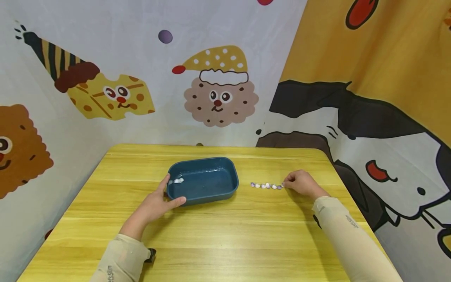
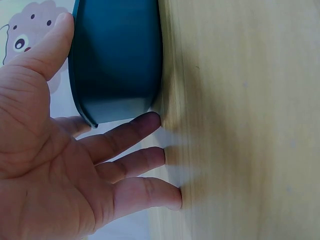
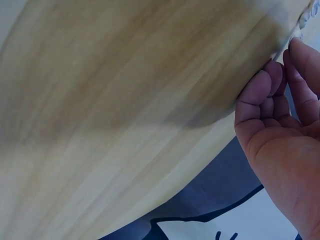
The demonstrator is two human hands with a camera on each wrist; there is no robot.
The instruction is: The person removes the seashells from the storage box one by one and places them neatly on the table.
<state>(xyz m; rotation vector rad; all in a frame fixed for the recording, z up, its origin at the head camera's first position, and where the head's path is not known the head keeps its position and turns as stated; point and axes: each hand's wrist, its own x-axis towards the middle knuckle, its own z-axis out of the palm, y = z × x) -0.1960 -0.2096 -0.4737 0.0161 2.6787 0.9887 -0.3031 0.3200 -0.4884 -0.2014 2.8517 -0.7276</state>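
A dark blue rectangular plastic box (image 1: 208, 197) stands on the table. My left hand (image 1: 156, 203) rests on its left end, thumb along the near rim and another finger at the end wall. In the left wrist view the fingers (image 2: 125, 137) of that hand are spread and fairly straight. To the right of the box runs a short row of small white and purple pebble-like pieces (image 1: 268, 185). At the row's right end my right hand (image 1: 302, 183) pinches a small whitish piece (image 3: 297, 36) between thumb and forefinger, mostly hidden by the fingertips.
A few small white pieces (image 1: 178, 180) lie inside the box near its left end. The wood-grain table (image 1: 225, 243) has its far edge against a wall covering (image 1: 141, 78) with cartoon prints. A dark strap (image 1: 150, 255) shows at the left sleeve.
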